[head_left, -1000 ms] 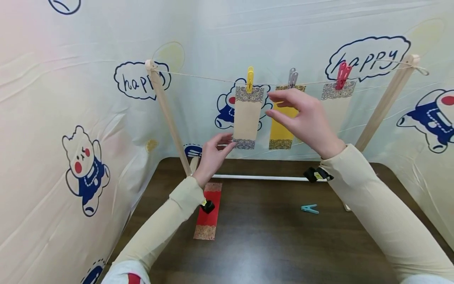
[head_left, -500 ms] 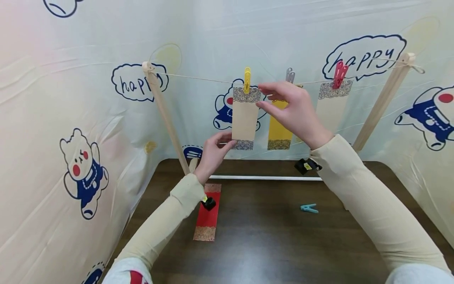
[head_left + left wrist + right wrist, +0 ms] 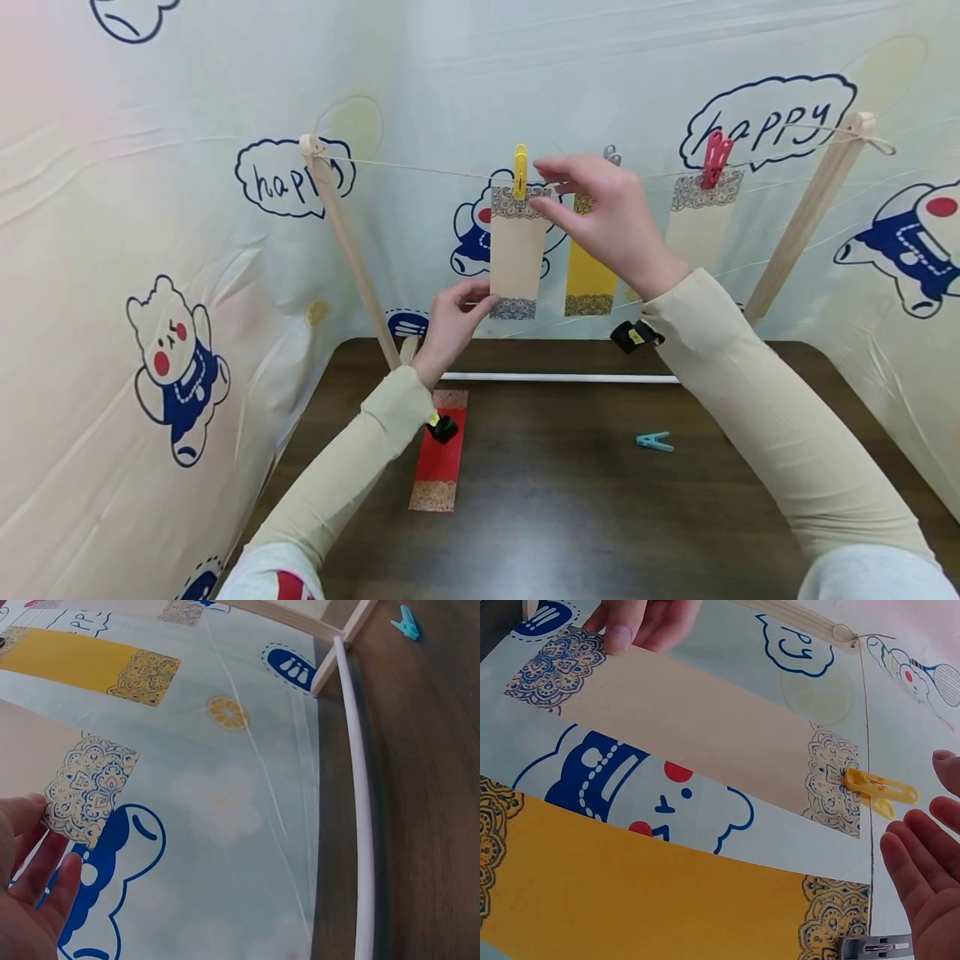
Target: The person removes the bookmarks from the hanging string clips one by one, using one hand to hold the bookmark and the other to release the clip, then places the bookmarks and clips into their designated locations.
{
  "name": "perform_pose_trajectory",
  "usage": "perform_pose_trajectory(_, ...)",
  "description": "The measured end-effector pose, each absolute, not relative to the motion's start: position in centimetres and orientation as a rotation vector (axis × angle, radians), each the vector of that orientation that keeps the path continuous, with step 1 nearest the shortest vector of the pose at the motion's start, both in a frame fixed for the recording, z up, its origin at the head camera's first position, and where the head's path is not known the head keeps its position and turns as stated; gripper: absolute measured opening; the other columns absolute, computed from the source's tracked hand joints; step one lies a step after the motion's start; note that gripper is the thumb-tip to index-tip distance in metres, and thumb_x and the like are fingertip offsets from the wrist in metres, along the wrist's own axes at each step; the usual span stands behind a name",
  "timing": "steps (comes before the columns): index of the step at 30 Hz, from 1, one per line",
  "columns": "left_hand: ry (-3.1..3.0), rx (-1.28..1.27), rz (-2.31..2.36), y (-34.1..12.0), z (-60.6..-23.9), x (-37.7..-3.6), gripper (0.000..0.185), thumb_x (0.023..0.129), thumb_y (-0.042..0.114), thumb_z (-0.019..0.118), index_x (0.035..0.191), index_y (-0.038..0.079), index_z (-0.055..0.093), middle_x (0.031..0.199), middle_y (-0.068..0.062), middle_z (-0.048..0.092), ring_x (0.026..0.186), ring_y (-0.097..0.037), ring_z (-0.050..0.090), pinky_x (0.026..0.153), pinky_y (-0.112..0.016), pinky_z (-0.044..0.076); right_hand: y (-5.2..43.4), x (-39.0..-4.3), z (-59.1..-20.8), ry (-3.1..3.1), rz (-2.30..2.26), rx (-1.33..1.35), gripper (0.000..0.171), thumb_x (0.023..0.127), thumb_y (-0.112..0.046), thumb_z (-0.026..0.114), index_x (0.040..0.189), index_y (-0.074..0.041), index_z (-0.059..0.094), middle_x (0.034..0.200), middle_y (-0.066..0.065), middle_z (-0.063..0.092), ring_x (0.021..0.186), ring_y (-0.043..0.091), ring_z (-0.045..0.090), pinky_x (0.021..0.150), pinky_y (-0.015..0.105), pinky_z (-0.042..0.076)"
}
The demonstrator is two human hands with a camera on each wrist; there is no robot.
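A cream paper card [image 3: 516, 254] with patterned bands at both ends hangs from a string, held at its top by a yellow clothespin [image 3: 521, 172]. My left hand [image 3: 452, 325] pinches the card's lower left edge, thumb in front and fingers behind. Close to the yellow clothespin, my right hand [image 3: 615, 218] has thumb and fingers spread apart with nothing between them. In the right wrist view, a gap shows between those fingers and the yellow clothespin [image 3: 877, 789]. A yellow card [image 3: 590, 271] hangs just right, partly behind my right hand, under a grey clothespin [image 3: 612, 155].
A red clothespin [image 3: 716, 160] holds another cream card [image 3: 697, 225] farther right. Wooden posts [image 3: 345, 242] carry the string, with a white rod [image 3: 562, 377] low between them. On the dark table [image 3: 555, 508] lie a red card [image 3: 438, 454] and a blue clothespin [image 3: 655, 442].
My right hand has moved left and slightly up, toward the yellow clothespin. My left hand stays at the cream card's lower edge.
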State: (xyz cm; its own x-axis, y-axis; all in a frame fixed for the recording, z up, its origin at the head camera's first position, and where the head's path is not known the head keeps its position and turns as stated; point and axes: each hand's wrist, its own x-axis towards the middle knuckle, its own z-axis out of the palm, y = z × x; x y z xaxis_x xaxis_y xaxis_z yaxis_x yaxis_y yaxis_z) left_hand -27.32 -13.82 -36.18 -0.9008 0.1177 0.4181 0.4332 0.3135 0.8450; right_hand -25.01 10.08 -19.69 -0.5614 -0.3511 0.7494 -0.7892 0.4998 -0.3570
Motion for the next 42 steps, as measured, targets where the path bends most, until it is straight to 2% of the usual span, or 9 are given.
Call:
perform_pose_trajectory(9,-2.312,-0.472,-1.657,-14.1,-36.3,-27.3,0.021,0.101,0.019,0.072,0.120,0.011,0.077,0.114,-0.005,0.075,0.097,-0.020,0.068,0.087,-0.036,0.058,9.4,-26.4,-18.6,-2.168,0.977,0.895,0.044,0.098,-0.019,0.075,0.137,-0.003,0.066,0.135,0.012,0.068,0.123,0.020,0.067,0.105,0.029,0.053)
perform_pose_trajectory(12,-2.322,-0.455,-1.691,-14.2,-36.2,-27.3,0.021,0.101,0.019,0.071,0.119,0.010,0.078,0.113,-0.006,0.076,0.095,-0.021,0.068,0.088,-0.038,0.059,9.3,-27.0,-18.3,-2.210,1.010,0.874,0.046,0.098,-0.020,0.075,0.140,-0.004,0.064,0.138,0.011,0.067,0.125,0.019,0.066,0.106,0.027,0.051)
perform_pose_trajectory(18,-2.354,-0.424,-1.774,-14.2,-36.1,-27.6,0.023,0.101,0.016,0.071,0.121,0.007,0.077,0.116,-0.011,0.076,0.099,-0.023,0.071,0.098,-0.049,0.058,9.2,-27.7,-17.6,-2.382,1.050,0.832,0.051,0.099,-0.023,0.074,0.145,-0.007,0.061,0.140,0.010,0.066,0.126,0.023,0.066,0.107,0.032,0.052)
perform_pose_trajectory(22,-2.369,-0.428,-1.791,-14.2,-36.0,-27.9,0.025,0.101,0.016,0.071,0.123,0.007,0.077,0.119,-0.011,0.076,0.103,-0.024,0.072,0.099,-0.047,0.057,9.0,-27.7,-17.1,-2.475,1.075,0.809,0.050,0.100,-0.025,0.072,0.145,-0.007,0.061,0.139,0.011,0.067,0.126,0.023,0.066,0.107,0.035,0.052)
perform_pose_trajectory(29,-2.381,-0.439,-1.784,-14.2,-35.9,-28.2,0.023,0.100,0.014,0.071,0.121,0.007,0.078,0.117,-0.011,0.076,0.102,-0.024,0.072,0.098,-0.043,0.058,8.6,-27.6,-16.4,-2.531,1.126,0.771,0.047,0.101,-0.025,0.071,0.144,-0.009,0.062,0.135,0.009,0.070,0.123,0.021,0.068,0.106,0.033,0.053)
perform_pose_trajectory(35,-2.382,-0.456,-1.792,-14.1,-35.9,-28.5,0.023,0.101,0.013,0.071,0.121,0.006,0.077,0.116,-0.011,0.077,0.100,-0.024,0.074,0.095,-0.035,0.059,8.2,-27.3,-16.0,-2.525,1.211,0.765,0.043,0.100,-0.020,0.072,0.140,-0.008,0.065,0.132,0.010,0.071,0.120,0.021,0.068,0.106,0.032,0.053)
perform_pose_trajectory(42,-2.368,-0.455,-1.831,-14.3,-35.9,-28.7,0.023,0.100,0.013,0.071,0.122,0.007,0.077,0.115,-0.011,0.077,0.099,-0.023,0.075,0.094,-0.033,0.059,8.0,-27.3,-16.4,-2.407,1.339,0.763,0.031,0.097,-0.012,0.075,0.127,-0.005,0.072,0.120,0.011,0.075,0.108,0.021,0.072,0.099,0.029,0.056)
